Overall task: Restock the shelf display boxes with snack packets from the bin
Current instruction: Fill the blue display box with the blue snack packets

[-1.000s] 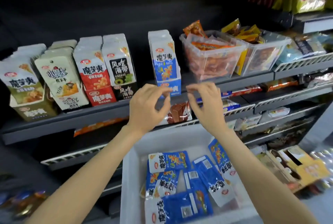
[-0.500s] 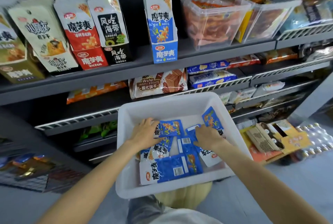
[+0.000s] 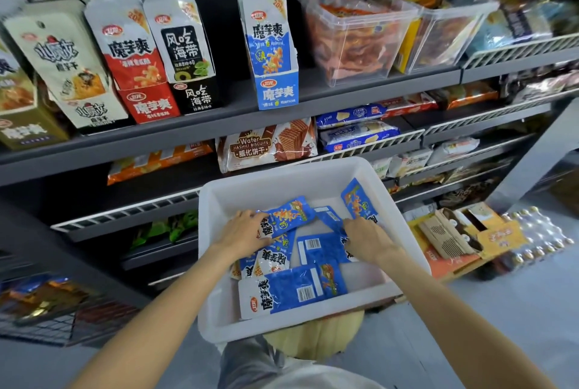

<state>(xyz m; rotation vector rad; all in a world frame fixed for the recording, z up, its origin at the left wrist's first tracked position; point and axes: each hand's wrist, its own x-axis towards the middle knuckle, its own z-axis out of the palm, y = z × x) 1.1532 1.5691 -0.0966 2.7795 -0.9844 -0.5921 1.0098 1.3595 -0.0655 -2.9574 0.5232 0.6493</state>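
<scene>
I have both hands down in the white bin (image 3: 219,263), which sits below the shelf front. My left hand (image 3: 244,233) pinches the end of a blue snack packet (image 3: 289,216) near the bin's far left corner, the grip closed on its edge. My right hand (image 3: 368,239) rests curled on the packets toward the bin's right wall; I cannot tell whether its grip holds one. More blue packets lie loose on the bin floor, and the nearest one (image 3: 291,293), by the near wall, shows its barcode and the characters 魔芋爽.

On the top shelf (image 3: 219,119) the blue display box (image 3: 277,87) carries the same 魔芋爽 lettering and stands alone near the middle of the front edge. To its left stand a black box (image 3: 197,94) marked 风吃海带 and a red box (image 3: 150,106), also 魔芋爽. A clear tub (image 3: 360,34) of orange packets stands to the right. On the shelf below, a brown bag (image 3: 266,144) reads "Wafer JIASHILI BISCUITS" and 威化饼干.
</scene>
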